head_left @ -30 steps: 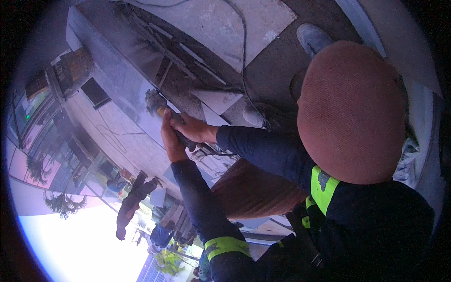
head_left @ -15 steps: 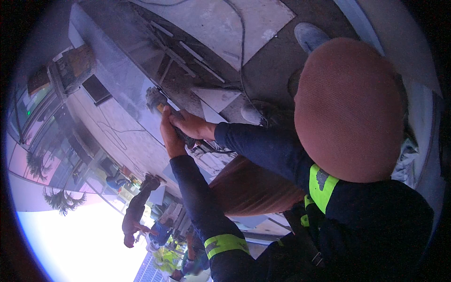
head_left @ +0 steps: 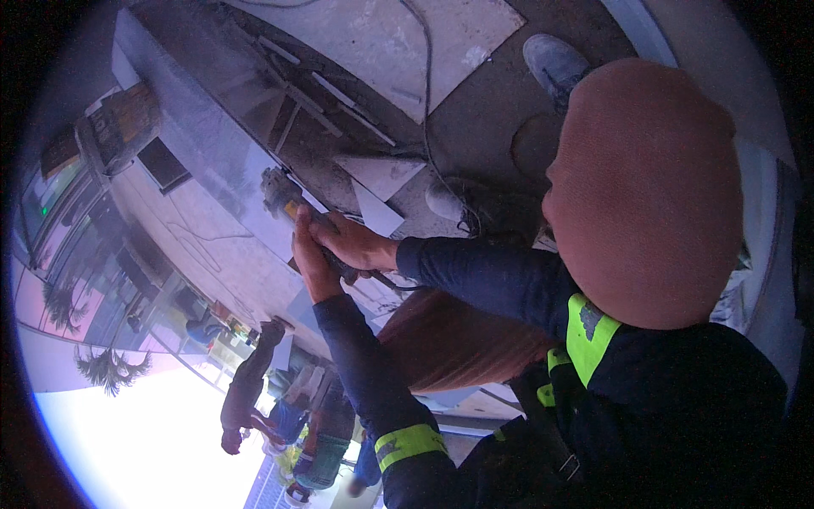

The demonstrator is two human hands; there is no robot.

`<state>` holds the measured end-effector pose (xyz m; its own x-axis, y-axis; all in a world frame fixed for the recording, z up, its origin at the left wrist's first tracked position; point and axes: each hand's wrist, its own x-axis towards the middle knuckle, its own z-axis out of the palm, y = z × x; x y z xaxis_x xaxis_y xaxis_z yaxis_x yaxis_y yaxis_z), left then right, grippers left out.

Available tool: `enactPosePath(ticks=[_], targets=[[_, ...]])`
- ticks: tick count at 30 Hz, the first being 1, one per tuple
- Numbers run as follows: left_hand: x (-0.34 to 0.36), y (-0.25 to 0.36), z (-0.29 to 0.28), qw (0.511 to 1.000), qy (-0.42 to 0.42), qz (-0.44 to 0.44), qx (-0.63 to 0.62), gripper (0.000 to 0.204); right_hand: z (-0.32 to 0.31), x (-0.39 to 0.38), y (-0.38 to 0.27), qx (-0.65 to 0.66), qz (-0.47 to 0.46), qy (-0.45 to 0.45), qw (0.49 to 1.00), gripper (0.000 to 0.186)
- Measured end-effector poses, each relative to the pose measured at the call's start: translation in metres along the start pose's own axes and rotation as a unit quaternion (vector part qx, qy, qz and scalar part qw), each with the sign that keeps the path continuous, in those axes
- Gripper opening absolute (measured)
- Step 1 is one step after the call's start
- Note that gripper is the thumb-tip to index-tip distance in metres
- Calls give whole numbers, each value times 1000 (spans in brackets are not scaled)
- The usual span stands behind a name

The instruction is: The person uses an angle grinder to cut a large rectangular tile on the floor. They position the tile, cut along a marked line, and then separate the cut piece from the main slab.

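Observation:
Both hands are closed around a dust-covered angle grinder [head_left: 277, 190], with its head at the upper left of my grip. My left hand [head_left: 312, 261] wraps its body from the lower side. My right hand [head_left: 359, 246] grips it from the right, fingers partly hidden. A dark cable trails from the tool's rear beneath my right sleeve. The grinder's head is over the edge of a long pale slab [head_left: 203, 127]; whether its disc touches the slab cannot be made out.
Thin offcut strips [head_left: 332, 89] and broken pale pieces [head_left: 377, 208] lie on the dusty floor beside a large pale board [head_left: 458, 42]. My brown-trousered knee [head_left: 644, 195] rises at the right. Another person [head_left: 250, 386] bends at the lower left, with others beyond.
The view has shifted a little. My hands and the grinder sit slightly lower and further right in it, still gripped the same way. Background people have shifted at the bottom.

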<state>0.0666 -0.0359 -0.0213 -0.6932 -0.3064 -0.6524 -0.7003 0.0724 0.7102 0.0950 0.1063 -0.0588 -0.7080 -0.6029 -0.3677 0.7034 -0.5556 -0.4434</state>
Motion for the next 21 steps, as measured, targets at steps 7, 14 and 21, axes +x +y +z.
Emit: enactPosePath(ticks=[7, 14, 21], targets=[[3, 3, -1, 1000, -4, -2, 8, 33, 0, 5, 4, -84, -29, 39, 995, 68], [18, 8, 2, 999, 19, -9, 38, 34, -6, 5, -10, -25, -40, 6, 999, 72], [13, 12, 9, 998, 27, -47, 1, 34, -10, 36, 9, -13, 3, -19, 1000, 74]])
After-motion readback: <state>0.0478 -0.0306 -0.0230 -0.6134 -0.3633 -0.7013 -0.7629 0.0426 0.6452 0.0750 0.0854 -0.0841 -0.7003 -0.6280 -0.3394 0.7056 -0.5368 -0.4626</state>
